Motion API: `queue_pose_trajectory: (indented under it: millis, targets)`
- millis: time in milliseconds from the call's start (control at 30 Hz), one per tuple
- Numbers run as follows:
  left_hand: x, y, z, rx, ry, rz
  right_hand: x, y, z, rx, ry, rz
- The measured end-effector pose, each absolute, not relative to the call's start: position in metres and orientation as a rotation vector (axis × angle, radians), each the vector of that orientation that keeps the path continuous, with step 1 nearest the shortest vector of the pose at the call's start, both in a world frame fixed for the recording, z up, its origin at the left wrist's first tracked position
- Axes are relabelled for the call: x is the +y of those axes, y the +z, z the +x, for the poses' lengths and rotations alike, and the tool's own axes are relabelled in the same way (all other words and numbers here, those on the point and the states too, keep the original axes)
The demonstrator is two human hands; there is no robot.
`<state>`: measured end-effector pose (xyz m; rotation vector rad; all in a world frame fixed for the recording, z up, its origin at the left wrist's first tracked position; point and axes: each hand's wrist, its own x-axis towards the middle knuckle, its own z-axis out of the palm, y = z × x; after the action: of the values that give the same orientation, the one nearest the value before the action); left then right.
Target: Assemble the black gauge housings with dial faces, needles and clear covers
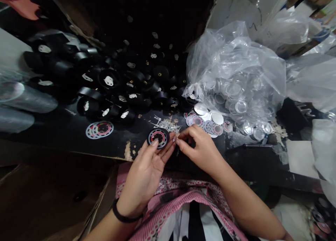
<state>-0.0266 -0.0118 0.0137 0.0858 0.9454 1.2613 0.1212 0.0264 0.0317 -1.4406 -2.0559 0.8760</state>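
While the left hand [147, 167] lies palm up at the front edge of the black table [65, 139], its fingers curl half shut around a small round black gauge [158, 137] with a red and white dial face. The thumb rests on the near rim and the fingertips hug the right side. The gauge is tipped up toward the camera, just over the table edge.

The right hand [201, 148] is just beside it, on the right. Its thumb and first finger are pinched tight together, right at the side of the gauge. If something tiny is between them, it is too small to see.

A little heap of pale thin metal pointers [166, 123] lies just behind the gauge. Two flat round printed dial papers [99, 129] lie on the table to the left. More round dial discs [207, 123] are spread out behind the right hand. Above them sits a big clear plastic bag of clear round covers [236, 83]. A big pile of black round cases [126, 80] fills the back of the table.

A thin black wristband [123, 216] is on the left wrist. A pink dotted cloth [168, 195] lies under both arms.
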Motion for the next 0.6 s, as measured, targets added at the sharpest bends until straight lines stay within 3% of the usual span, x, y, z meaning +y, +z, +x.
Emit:
queue_pose_trajectory:
  millis: [333,600]
  targets:
    - [-0.011,0.018,-0.018,1.094,1.357,0.370,0.017,0.042,0.126,-1.908,0.900,-1.367]
    - [-0.012,0.006,-0.009,1.135,1.138,0.572,0.017,0.043,0.131,-1.917,0.964,-1.394]
